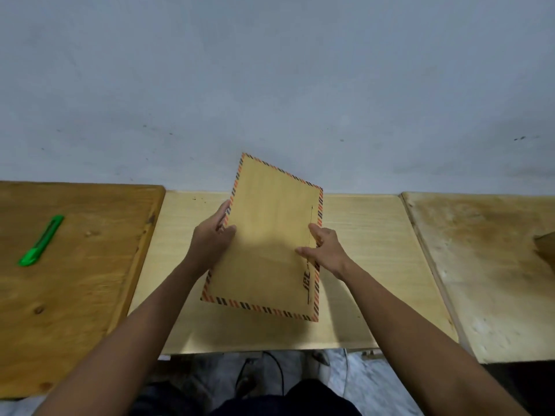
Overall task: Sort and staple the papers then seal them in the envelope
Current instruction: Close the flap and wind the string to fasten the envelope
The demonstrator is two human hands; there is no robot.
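Far left, on the darker wooden board (75, 265): a green utility knife (41, 241) lies flat, tilted, well apart from both hands.

Centre, above the pale wooden table (375, 265): a brown envelope (267, 235) with an orange-and-dark striped border is held up off the surface, long axis roughly vertical, top corner leaning away toward the wall (270, 70). Its upper part overlaps the wall in view; its lower edge hangs over the table's middle. Dark lettering runs along the right margin near the bottom.

Left hand (211, 238): grips the envelope's left edge about midway up, thumb on the near face, fingers wrapped behind the edge.

Right hand (326, 250): holds the right edge at about the same height, thumb and forefinger lying on the near face; remaining fingers are hidden, so their position cannot be told. The two hands are apart, one on each long side, with the envelope spanning between them.

Right: a lighter, stained board (480, 265) abuts the table. At the far right edge a brown object (545, 247) is cut off by the frame; identity unclear.

Below the table edge: a dark cable (277, 370) on the floor.
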